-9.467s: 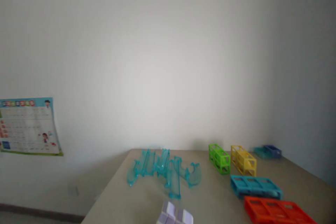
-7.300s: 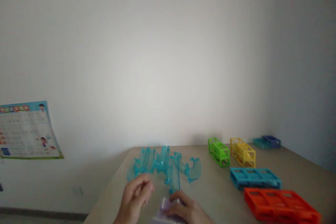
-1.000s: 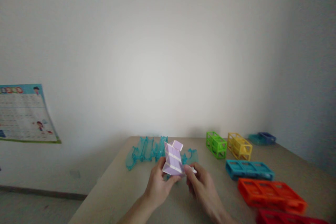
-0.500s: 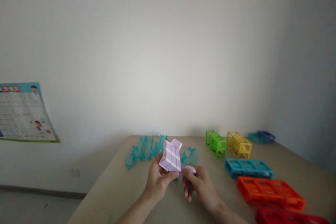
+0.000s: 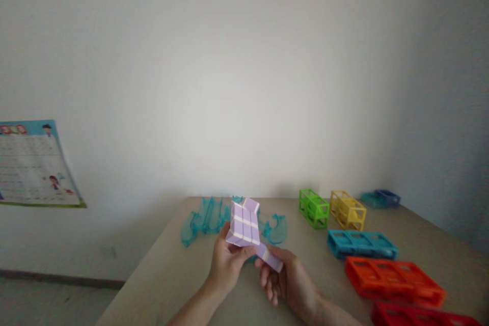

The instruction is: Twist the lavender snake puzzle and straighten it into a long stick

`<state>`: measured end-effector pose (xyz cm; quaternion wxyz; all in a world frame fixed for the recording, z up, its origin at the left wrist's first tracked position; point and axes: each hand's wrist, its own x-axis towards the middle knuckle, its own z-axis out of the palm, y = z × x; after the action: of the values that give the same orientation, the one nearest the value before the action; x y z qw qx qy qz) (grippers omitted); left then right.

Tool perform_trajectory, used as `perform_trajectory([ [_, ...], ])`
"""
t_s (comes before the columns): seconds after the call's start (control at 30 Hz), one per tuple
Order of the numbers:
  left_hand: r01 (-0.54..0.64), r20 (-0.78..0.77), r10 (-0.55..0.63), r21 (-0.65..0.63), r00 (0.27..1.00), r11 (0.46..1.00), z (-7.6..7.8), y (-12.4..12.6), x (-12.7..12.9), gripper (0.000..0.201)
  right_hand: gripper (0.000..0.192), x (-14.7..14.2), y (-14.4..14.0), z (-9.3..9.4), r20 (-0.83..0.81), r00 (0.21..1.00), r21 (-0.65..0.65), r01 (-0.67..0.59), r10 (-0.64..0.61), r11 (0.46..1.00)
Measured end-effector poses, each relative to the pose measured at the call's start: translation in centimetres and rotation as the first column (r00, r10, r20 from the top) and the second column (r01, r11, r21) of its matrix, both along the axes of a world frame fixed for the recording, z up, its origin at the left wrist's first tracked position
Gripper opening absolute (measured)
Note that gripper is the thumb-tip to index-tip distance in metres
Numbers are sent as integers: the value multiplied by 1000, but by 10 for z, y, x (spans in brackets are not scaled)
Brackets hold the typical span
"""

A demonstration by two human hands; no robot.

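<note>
Above the table, my left hand [image 5: 226, 260] is closed around the lower left side of a lilac block shape with white stripes [image 5: 243, 224]. A smaller lilac piece stands at its top edge. From its lower right corner a narrow lilac strip with white lines [image 5: 270, 257] slants down to the right. My right hand [image 5: 291, 274] pinches this strip with thumb and forefinger, the other fingers curled loosely below. Whether strip and block shape are joined I cannot tell. Behind the hands lie clear turquoise plastic pieces [image 5: 214, 215], partly hidden by the block shape.
On the right of the table [image 5: 179, 275] stand a green frame [image 5: 314, 209] and a yellow frame [image 5: 347, 210]. Nearer are blue [image 5: 362, 244], orange [image 5: 393, 280] and red frames [image 5: 424, 316]. A dark blue tray [image 5: 388, 197] sits in the far corner. A poster [image 5: 34, 163] hangs at left.
The block shape has shifted slightly left and turned in my left hand. The strip in my right hand has swung down, so more of its length shows.
</note>
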<state>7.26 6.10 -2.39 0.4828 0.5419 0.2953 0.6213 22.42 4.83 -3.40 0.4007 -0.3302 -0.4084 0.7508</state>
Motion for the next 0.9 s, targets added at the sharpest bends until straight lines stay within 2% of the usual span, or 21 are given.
perform_trajectory([
  [0.07, 55, 4, -55, -3, 998, 998, 1, 0, -2, 42, 46, -2, -2, 2, -11, 997, 120, 74, -73, 990],
  [0.13, 91, 21, -91, -8, 996, 996, 1, 1, -5, 43, 44, -2, -3, 4, -34, 997, 170, 75, -71, 983],
  [0.3, 134, 82, -131, -38, 988, 990, -6, 7, -7, 43, 34, 6, -4, 11, -117, 992, -2, -47, 46, 999],
  [0.37, 179, 141, -170, -51, 975, 983, -9, 8, -5, 44, 29, 9, -5, 13, -171, 981, -27, -103, 97, 994],
  [0.5, 219, 262, -191, -84, 946, 972, -7, 5, 1, 48, 29, 6, -8, 12, -279, 930, 96, -222, 240, 970],
  [0.6, 221, 296, -171, -142, 940, 965, -3, 1, 3, 48, 37, 2, -11, 11, -323, 904, 156, -240, 279, 958],
  [0.7, 229, 278, -178, -164, 944, 959, 0, 1, 2, 46, 37, 1, -11, 10, -341, 904, 151, -218, 258, 964],
  [0.77, 220, 234, -187, -124, 954, 968, 1, 2, 0, 44, 32, 3, -10, 8, -337, 919, 108, -178, 204, 978],
  [0.9, 225, 59, -222, -50, 973, 973, 6, 2, -6, 38, 24, 9, -6, 6, -204, 975, -3, -94, 91, 996],
])
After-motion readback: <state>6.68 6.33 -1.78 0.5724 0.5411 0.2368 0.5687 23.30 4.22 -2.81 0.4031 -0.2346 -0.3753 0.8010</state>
